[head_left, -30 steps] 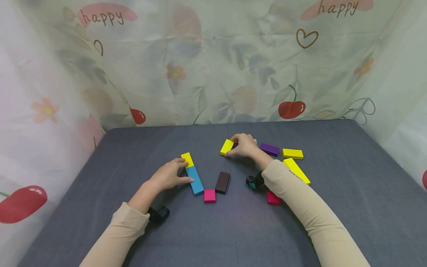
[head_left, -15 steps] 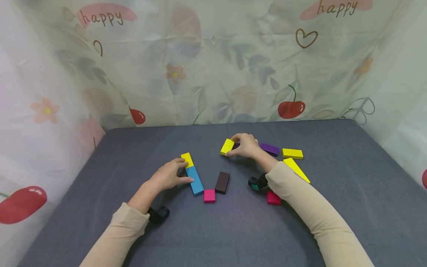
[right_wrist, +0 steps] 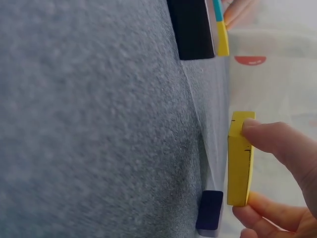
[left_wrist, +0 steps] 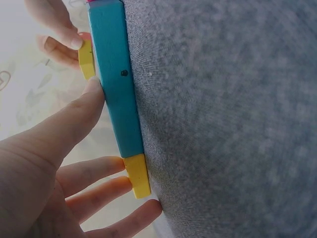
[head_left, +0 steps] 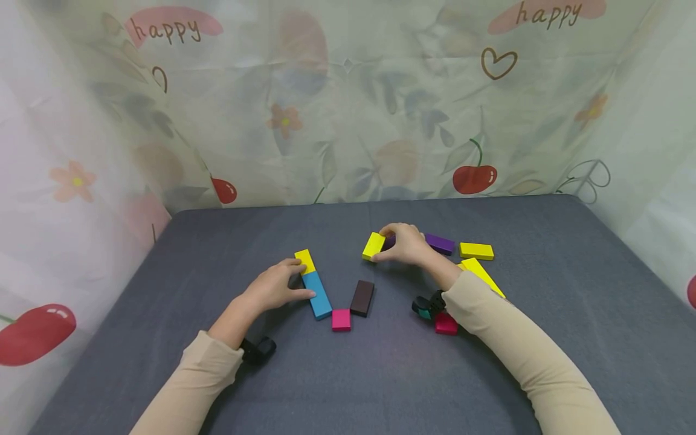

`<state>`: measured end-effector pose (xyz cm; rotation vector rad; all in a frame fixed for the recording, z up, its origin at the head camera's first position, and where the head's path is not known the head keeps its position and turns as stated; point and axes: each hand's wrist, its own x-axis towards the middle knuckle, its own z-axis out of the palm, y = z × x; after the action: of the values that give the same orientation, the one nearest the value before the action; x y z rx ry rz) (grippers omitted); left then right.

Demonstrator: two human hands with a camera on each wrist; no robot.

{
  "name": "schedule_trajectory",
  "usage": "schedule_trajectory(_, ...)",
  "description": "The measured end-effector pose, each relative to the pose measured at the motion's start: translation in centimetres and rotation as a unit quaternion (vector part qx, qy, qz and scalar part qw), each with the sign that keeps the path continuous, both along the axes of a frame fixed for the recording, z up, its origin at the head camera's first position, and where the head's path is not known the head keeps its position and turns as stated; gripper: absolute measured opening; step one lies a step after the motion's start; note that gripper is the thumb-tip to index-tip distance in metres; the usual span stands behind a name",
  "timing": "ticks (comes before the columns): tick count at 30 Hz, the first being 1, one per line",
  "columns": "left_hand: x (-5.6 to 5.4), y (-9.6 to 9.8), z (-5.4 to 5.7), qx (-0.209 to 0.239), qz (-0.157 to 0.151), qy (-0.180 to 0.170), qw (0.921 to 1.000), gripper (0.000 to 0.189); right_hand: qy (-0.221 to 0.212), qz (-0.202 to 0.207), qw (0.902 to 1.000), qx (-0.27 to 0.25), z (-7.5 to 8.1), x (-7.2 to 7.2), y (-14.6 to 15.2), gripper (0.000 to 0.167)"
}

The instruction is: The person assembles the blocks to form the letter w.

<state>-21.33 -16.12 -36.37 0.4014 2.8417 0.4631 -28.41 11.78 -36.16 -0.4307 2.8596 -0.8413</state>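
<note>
My right hand (head_left: 405, 244) pinches a yellow block (head_left: 373, 246) between thumb and fingers. The right wrist view shows that block (right_wrist: 239, 163) raised off the cloth, thumb on one end and a finger under the other. Partly hidden behind the right hand is a purple block (head_left: 389, 242). My left hand (head_left: 274, 284) lies beside a row of blocks, its fingertips on a small yellow block (head_left: 306, 261) and its thumb at the side of a blue block (head_left: 319, 297). In the left wrist view these fingers (left_wrist: 101, 186) are loosely extended. The yellow and blue blocks meet end to end.
A pink block (head_left: 341, 320) sits at the blue block's near end, beside a dark brown block (head_left: 362, 298). To the right lie another purple block (head_left: 439, 244), a yellow block (head_left: 476, 251), a longer yellow piece (head_left: 484, 277) and a second pink block (head_left: 446, 324) near the right sleeve.
My right hand has moved slightly nearer and to the right, bringing the pinched yellow block with it. The left hand has stayed in place.
</note>
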Motion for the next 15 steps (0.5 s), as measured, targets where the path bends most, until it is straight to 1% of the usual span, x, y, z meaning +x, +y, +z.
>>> schedule_trajectory(5, 0.0, 0.0, 0.0, 0.001, 0.001, -0.001, 1.0, 0.071, 0.008, 0.017, 0.9998, 0.004, 0.0, 0.5, -0.1, 0.064)
schedule_trajectory(12, 0.0, 0.0, -0.1, 0.001, -0.002, 0.002, 1.0, 0.071, -0.003, 0.031, 0.9995, 0.01, 0.1, 1.1, -0.2, 0.063)
schedule_trajectory(15, 0.0, 0.0, -0.1, 0.001, -0.002, 0.002, 1.0, 0.071, -0.008, 0.035, 0.9993, 0.011, 0.0, 1.2, -0.2, 0.063)
